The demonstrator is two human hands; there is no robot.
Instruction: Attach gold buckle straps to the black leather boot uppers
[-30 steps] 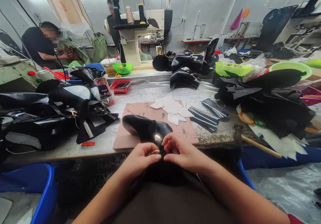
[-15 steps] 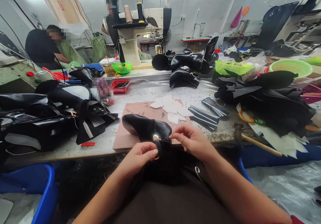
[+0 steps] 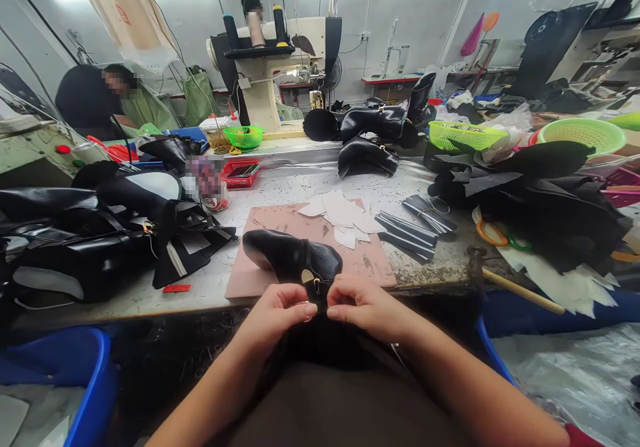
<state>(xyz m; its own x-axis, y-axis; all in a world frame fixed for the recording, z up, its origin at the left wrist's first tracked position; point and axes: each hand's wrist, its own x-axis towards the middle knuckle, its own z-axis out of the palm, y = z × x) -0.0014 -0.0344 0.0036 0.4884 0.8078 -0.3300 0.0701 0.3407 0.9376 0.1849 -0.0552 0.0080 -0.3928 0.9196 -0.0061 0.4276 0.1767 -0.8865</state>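
A black leather boot upper (image 3: 290,253) lies across the front edge of the pink board, its lower part hanging toward my lap. A narrow black strap (image 3: 313,291) with a gold buckle (image 3: 307,276) crosses it. My left hand (image 3: 285,310) pinches the strap's left edge just below the buckle, thumb against forefinger. On the other side, my right hand (image 3: 365,307) is closed, thumb and fingertips pressed together close to the strap; what they pinch is hidden. A small gap separates the two hands.
Beneath the upper is a pink board (image 3: 260,220). White paper pieces (image 3: 340,210) and black-and-white strips (image 3: 407,230) lie behind it. Black uppers (image 3: 85,233) are piled at left, dark pieces (image 3: 530,180) at right. A hammer (image 3: 520,290) lies at the right edge. A person (image 3: 87,103) sits back left.
My right hand has moved left and down from the upper's right side to beside the strap. My left hand stays nearly in place. The standing person behind the machine has shifted right.
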